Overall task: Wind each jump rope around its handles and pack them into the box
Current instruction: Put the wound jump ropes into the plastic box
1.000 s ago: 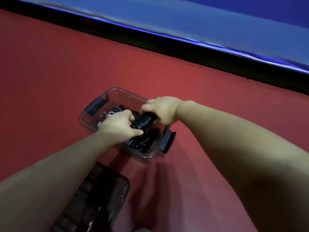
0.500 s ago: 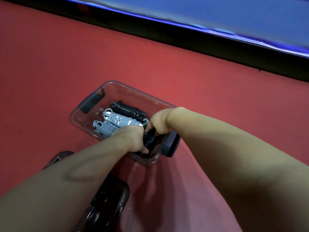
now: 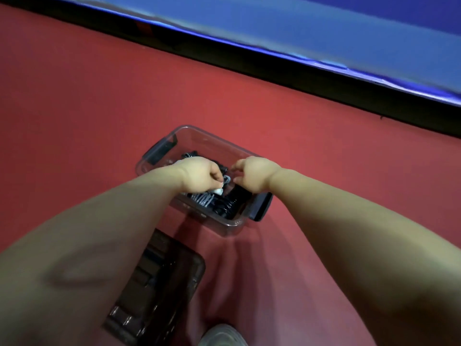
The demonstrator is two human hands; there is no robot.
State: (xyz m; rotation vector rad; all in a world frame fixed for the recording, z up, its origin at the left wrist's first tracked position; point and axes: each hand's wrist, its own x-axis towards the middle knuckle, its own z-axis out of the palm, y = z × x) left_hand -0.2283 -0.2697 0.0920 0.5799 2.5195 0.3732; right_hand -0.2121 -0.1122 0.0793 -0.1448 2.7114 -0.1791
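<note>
Both hands over the clear box (image 3: 214, 142). Left hand (image 3: 199, 174) is curled and seems to pinch the grey jump rope (image 3: 202, 198) at its white end. Right hand (image 3: 253, 173) is loosely curled, empty, just above the black jump rope (image 3: 232, 201). Bundles' long axes run far-left to near-right, along the box.

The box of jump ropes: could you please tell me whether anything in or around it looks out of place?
Nothing stands out. The black ropes and grey rope lie wound inside the box, none trailing over its rim. Its lid lies on the floor beside it. The left hand and right hand hide the middle.
</note>
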